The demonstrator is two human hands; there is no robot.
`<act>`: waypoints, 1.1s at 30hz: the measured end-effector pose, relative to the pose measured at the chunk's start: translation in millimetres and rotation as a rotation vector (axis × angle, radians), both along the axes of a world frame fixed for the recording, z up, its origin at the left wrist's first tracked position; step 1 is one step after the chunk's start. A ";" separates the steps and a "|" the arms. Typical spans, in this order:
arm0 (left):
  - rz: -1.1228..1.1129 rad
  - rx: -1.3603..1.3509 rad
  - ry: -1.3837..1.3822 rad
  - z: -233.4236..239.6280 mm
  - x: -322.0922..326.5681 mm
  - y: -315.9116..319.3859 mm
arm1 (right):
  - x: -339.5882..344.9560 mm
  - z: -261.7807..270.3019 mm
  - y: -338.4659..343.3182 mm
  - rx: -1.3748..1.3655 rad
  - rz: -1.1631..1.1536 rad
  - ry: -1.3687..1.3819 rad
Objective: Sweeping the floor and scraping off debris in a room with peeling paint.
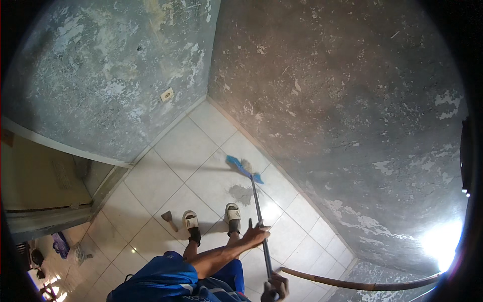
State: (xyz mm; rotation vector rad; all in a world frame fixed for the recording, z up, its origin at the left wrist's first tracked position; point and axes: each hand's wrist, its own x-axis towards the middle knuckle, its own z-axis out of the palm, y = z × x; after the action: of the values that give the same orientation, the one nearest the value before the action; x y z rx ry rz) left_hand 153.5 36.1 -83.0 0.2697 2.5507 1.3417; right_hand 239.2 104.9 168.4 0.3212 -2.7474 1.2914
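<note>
A blue-bristled broom [243, 170] rests its head on the white floor tiles, beside a small grey heap of debris [247, 166]. Its dark pole runs down towards me. One hand, at the end of the arm that reaches across from the left, grips the middle of the pole; I take it as my left hand [257, 234]. Lower down, my right hand [275, 287] is closed round the pole near its top end. A patch of grey dust [241, 193] lies between the broom head and my sandalled feet. To the left of my feet, a scraper or flat brush [169, 221] lies on the tiles.
Two walls with peeling paint [302, 94] meet in a corner ahead; the left one has a power socket [166, 94]. A bamboo pole [358, 284] extends at lower right. A doorway opening [109, 185] is at left, with a purple item [60, 245] on the floor. Bright light shines at right.
</note>
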 end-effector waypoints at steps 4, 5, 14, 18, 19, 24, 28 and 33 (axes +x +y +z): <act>0.081 -0.015 0.212 91.4 1.5 -32.6 | 0.4 53.4 -18.4 -0.123 -0.159 0.121; 0.208 0.166 0.288 90.6 2.5 -37.0 | 0.3 57.7 -16.3 -0.111 -0.135 0.183; 0.514 -0.452 -0.045 -4.4 -16.2 -140.5 | -36.5 -65.9 -56.2 -0.457 0.053 -0.342; 0.439 -0.306 -0.060 -36.2 -2.8 -125.9 | -56.3 -70.2 -25.9 -0.430 0.293 -0.363; 0.451 -0.119 -0.057 -41.5 1.0 -106.0 | -65.7 -49.1 -18.3 -0.357 0.407 -0.346; 0.387 0.066 0.087 -10.0 -22.3 -35.4 | -89.7 7.2 34.5 -0.090 0.523 -0.344; 0.169 -0.012 0.209 61.1 -38.7 -19.2 | -84.0 49.8 67.5 -0.201 0.409 -0.226; 0.397 -0.199 0.369 54.4 -57.5 -48.3 | -68.3 9.4 37.6 -0.544 -0.007 -0.121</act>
State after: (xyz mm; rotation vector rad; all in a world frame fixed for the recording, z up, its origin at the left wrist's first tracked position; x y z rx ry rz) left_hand 96.0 -12.2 -28.6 -0.0372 3.1526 1.2362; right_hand 170.9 142.6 177.8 0.1886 -2.3406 2.0302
